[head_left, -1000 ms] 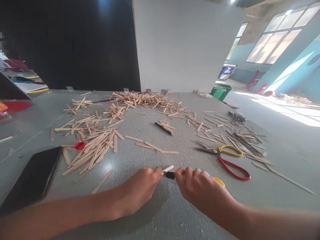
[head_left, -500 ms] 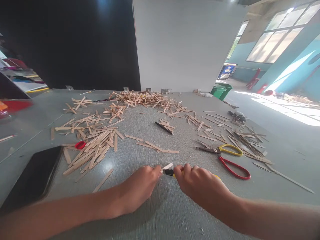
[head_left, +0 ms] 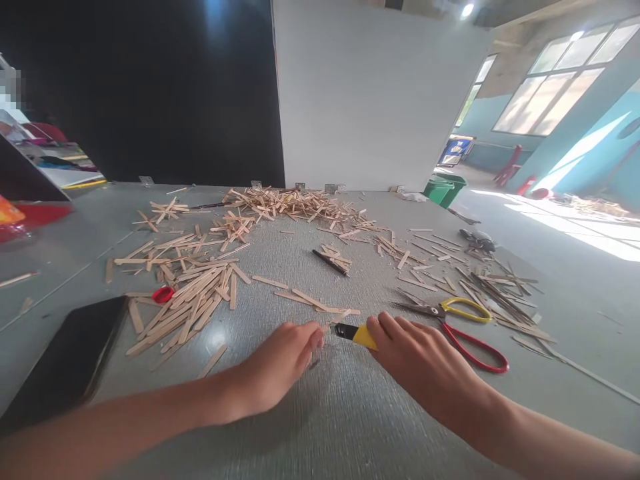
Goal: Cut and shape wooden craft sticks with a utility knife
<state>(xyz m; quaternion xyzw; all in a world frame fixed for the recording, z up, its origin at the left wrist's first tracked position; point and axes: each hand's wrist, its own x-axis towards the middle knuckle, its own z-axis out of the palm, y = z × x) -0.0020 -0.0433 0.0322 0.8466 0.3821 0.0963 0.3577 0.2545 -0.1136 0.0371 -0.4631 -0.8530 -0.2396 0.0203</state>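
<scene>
My left hand is closed in a pinch on a wooden craft stick, and only a short end pokes out past the fingertips. Wrapped round the yellow handle of a utility knife, my right hand points its black front end left at that stick. Knife tip and stick end meet or nearly meet; the blade itself is hard to make out. Just beyond them several craft sticks lie flat on the grey table. Scissors with one yellow and one red handle rest open beside my right hand.
A heap of craft sticks is at left, near a red ring and a black phone. More sticks pile up against the upright panels. A black pen lies mid-table. Thin offcuts are scattered at right.
My right hand has shifted a little right and up with the utility knife, so more of its yellow handle shows. My left hand stays about where it was, still pinching the craft stick.
</scene>
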